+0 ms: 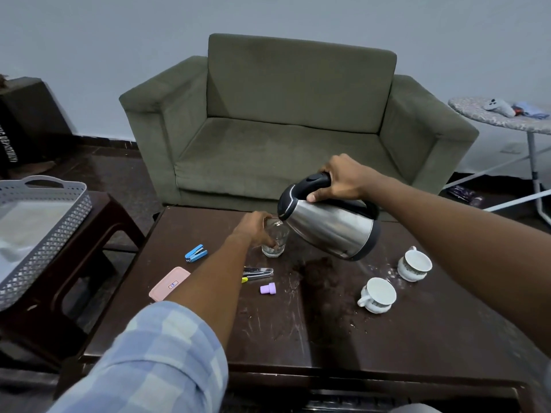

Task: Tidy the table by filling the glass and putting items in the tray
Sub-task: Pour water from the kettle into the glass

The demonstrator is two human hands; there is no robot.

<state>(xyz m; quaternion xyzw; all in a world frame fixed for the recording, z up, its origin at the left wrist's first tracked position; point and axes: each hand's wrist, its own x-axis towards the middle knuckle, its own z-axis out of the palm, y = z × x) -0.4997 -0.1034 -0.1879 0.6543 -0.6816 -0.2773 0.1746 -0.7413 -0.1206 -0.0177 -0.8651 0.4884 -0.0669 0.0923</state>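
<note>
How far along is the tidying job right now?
Nothing is tidied yet. In hand: the right hand tips the kettle over the glass, steadied by the left hand. Left: stapler, two cups and other bits go to the tray.

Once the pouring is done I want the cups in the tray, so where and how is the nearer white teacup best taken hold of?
Grip the nearer teacup by its loop handle, which sticks out on its left, toward the person. It stands upright with the mouth open, so a hand coming from the near left can probably pinch the handle. Its right side faces the other teacup, standing apart from it.
</note>
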